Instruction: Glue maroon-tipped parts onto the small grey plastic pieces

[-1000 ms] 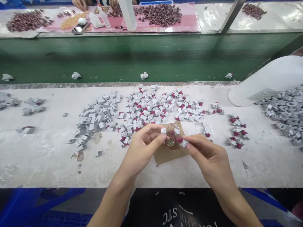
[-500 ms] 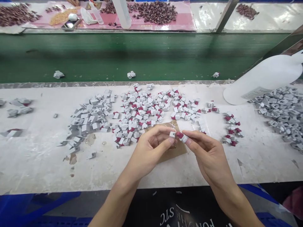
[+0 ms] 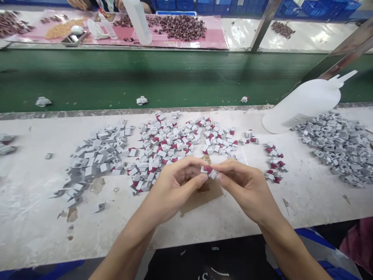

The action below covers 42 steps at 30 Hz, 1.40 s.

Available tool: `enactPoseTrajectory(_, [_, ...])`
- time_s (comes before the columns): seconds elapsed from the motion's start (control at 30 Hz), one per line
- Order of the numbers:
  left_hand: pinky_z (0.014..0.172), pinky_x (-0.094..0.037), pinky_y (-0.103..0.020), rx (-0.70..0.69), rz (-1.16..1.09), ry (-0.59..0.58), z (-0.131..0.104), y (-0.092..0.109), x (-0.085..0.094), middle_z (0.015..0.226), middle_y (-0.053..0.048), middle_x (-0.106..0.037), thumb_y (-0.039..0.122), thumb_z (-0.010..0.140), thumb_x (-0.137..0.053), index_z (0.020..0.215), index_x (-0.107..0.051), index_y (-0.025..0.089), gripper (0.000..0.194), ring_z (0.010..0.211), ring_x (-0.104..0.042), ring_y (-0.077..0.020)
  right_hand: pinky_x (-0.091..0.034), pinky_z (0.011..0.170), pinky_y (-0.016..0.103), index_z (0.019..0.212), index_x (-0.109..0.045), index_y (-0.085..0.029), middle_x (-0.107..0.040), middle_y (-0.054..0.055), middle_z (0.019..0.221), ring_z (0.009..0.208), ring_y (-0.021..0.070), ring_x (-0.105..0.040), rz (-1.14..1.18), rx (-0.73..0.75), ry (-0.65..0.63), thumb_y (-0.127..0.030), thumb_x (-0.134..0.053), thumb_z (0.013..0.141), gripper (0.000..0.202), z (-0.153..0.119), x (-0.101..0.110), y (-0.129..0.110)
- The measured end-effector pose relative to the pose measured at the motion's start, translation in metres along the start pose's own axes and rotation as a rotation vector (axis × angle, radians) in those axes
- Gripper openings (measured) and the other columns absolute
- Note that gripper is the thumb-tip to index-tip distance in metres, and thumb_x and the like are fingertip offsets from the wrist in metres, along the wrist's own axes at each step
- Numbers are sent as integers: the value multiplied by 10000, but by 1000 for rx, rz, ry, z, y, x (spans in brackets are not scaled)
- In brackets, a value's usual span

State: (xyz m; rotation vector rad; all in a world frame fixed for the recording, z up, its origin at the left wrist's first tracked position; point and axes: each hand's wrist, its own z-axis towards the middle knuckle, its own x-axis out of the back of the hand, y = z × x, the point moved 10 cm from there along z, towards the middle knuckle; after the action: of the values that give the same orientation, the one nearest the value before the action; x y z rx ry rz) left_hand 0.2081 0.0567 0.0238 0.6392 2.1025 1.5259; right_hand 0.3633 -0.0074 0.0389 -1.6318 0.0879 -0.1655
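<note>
Between my two hands is a small plastic part, grey at its ends with a dark red middle [image 3: 208, 170]. My left hand [image 3: 182, 182] pinches its left grey end between thumb and fingers. The right grey end is pinched by my right hand [image 3: 239, 181], and the two hands almost meet. Below them a brown cardboard piece [image 3: 201, 200] lies on the white worktable [image 3: 122, 229]. Left of my hands spreads a heap of grey and red parts [image 3: 163, 144], with plain grey pieces [image 3: 101, 149] beyond it.
A white squeeze bottle [image 3: 303, 103] leans at the right, beside a pile of grey parts [image 3: 338, 146]. Several grey-red assemblies [image 3: 274, 163] form a column nearer my right hand. Behind runs a green conveyor belt [image 3: 175, 77]; across it, a person's hands [image 3: 78, 4] show.
The grey piece in my left hand and the red-grey piece in my right hand were apart; now they are together. The camera view has shifted, so the table appears lower and further left.
</note>
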Motion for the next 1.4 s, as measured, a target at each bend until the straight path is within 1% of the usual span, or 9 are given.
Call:
enactPoseTrajectory(0.13, [769,-644,-380,-10,108,34,36,21,21,979,-88,-844,438,973,-886,1161,-837,259,264,886,-806,-272,-718,1001,455,1255,-911,-342,-889,48,1245,1123,265,-849,-278,14,-55,-395,-852,1028,241,57,16,-13])
enactPoseTrajectory(0.2, [807,-641,-390,-39,194,136,66,35,37,1063,-99,-847,339,939,-893,1133,-851,255,217,914,-796,-265,-723,948,483,1302,-894,-318,-879,66,1258,1027,272,-840,-519,-40,121,-375,-827,1026,290,103,52,-14])
enactPoseTrajectory(0.3, [894,-632,-427,-55,377,337,120,51,59,1079,-120,-843,187,933,-835,1038,-837,216,110,939,-780,-264,-588,1179,629,1386,-842,-183,-745,198,1505,1255,357,-758,-673,-56,384,-152,-662,1031,398,172,101,-16])
enactPoseTrajectory(0.47, [1051,-624,-515,-23,529,398,214,53,55,1072,-150,-839,78,932,-834,1081,-815,130,159,1059,-787,-310,-498,1249,662,1091,-877,-188,-772,204,1346,1376,448,-678,-767,-103,448,-73,-751,836,307,240,125,2])
enactPoseTrajectory(0.6, [1082,-666,-521,28,640,383,260,47,43,1401,-129,-776,341,1082,-815,1357,-763,168,329,1240,-770,-288,-593,1137,580,1040,-860,-162,-826,193,1151,1167,394,-789,-730,-70,462,-94,-714,855,245,220,117,-6])
enactPoseTrajectory(0.77, [1099,-668,-548,84,764,412,275,45,39,1520,-140,-723,426,1107,-786,1474,-722,203,434,1308,-750,-308,-632,646,404,1266,-870,-202,-851,105,1019,744,266,-786,-572,-2,302,-241,-742,917,374,128,82,-9])
enactPoseTrajectory(0.97, [1249,-493,-570,40,843,455,231,66,44,1535,-230,-705,259,1097,-754,1457,-704,154,378,1497,-631,-401,-697,697,376,1115,-870,-286,-832,81,1031,802,254,-809,-430,31,71,-535,-769,1036,280,16,38,21])
enactPoseTrajectory(1.17, [1194,-479,-461,-154,934,394,93,71,46,1381,-113,-776,216,1101,-648,1336,-728,247,250,1344,-657,-330,-678,662,317,1159,-816,-316,-812,47,1040,732,212,-771,-536,53,56,-464,-737,1090,182,-44,38,50])
enactPoseTrajectory(1.4, [1181,-450,-682,85,1109,868,-41,35,161,1284,-221,-714,227,1041,-585,1264,-768,218,289,1340,-592,-499,-647,788,351,1087,-782,-329,-791,68,1209,905,238,-797,-588,18,102,-475,-658,1142,200,-69,33,68])
